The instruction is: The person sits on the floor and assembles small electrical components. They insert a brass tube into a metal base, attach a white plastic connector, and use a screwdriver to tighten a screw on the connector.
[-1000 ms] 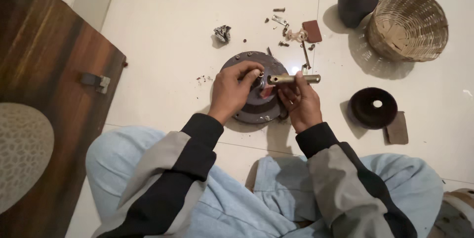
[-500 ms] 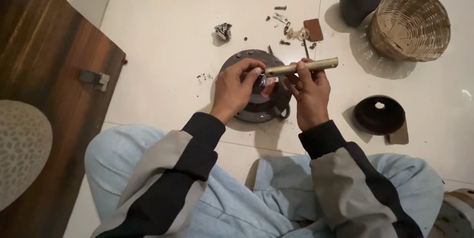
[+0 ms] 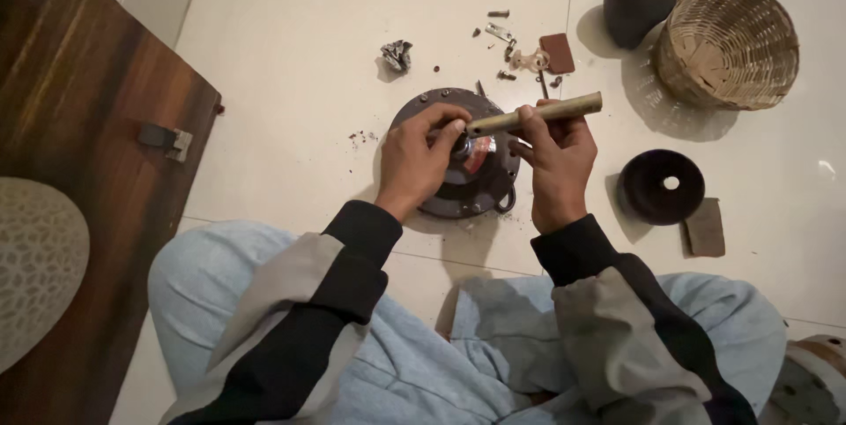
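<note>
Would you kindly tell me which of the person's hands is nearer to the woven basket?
The right hand, holding the brass-coloured rod, lies left of and below the woven basket. The left hand is farther left, on the round metal motor housing.

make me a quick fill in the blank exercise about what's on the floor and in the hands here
1. The right hand grips a brass-coloured ____ that lies almost level.
2. The left hand rests its fingers on the round dark metal disc that lies on the ____ floor.
3. The woven basket lies at the far ____ of the view.
4. Near the right hand lies a dark cup-shaped cover with a ____ in its middle.

Missing words: rod; tiled; right; hole
</note>
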The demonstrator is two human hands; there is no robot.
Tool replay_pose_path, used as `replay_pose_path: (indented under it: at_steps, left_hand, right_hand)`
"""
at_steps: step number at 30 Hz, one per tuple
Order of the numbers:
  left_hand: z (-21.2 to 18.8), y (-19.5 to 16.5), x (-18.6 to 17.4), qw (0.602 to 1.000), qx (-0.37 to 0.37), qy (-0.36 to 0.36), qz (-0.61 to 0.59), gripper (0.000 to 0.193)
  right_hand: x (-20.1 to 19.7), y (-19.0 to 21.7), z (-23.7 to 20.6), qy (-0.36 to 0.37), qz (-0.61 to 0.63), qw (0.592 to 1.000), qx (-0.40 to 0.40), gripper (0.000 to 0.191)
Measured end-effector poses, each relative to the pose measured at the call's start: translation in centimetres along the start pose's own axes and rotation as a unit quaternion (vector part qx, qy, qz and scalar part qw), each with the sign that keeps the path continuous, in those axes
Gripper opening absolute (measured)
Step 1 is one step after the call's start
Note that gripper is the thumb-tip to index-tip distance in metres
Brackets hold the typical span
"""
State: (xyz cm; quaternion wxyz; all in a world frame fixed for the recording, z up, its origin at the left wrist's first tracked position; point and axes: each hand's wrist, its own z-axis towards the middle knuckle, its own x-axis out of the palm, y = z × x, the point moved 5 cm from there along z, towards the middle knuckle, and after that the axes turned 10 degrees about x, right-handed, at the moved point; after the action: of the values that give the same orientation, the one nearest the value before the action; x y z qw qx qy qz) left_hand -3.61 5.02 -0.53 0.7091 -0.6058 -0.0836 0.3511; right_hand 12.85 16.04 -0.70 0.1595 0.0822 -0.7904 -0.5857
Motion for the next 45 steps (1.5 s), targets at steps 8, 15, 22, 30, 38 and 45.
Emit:
replay_pose_path:
  at_steps: [8, 15, 22, 30, 38, 45]
  left_hand:
    - [-0.1, 0.3, 0.2, 1.0, 0.013, -0.012, -0.023, 0.016]
    - [0.0, 0.5, 0.2, 0.996, 0.033, -0.024, -0.075, 0.017]
    - [-0.2, 1.0, 0.3, 0.997, 0.015, -0.009, -0.072, 0.02]
    - [0.0, 2.0, 1.0, 0.982, -0.05, 0.043, -0.176, 0.025]
    - [0.1, 2.6, 1.4, 0.97, -0.085, 0.022, -0.229, 0.024]
    - [-0.2, 1.6, 0.1, 0.986, -0.051, -0.036, -0.155, 0.015]
  right_hand:
    - [0.5, 0.7, -0.5, -0.01, -0.039, 0.999, -0.03, 0.036]
    - [1.7, 2.6, -1.9, 0.039, -0.101, 0.98, -0.165, 0.039]
    - [2.4, 3.6, -2.8, 0.041, -0.162, 0.964, -0.208, 0.04]
    - [1.1, 2.5, -1.4, 0.053, -0.029, 0.994, -0.09, 0.046]
    - [-1.8, -2.0, 1.4, 0.079, 0.117, 0.974, 0.18, 0.03]
    - [-1.9, -1.7, 1.0, 0.053, 0.079, 0.984, 0.153, 0.023]
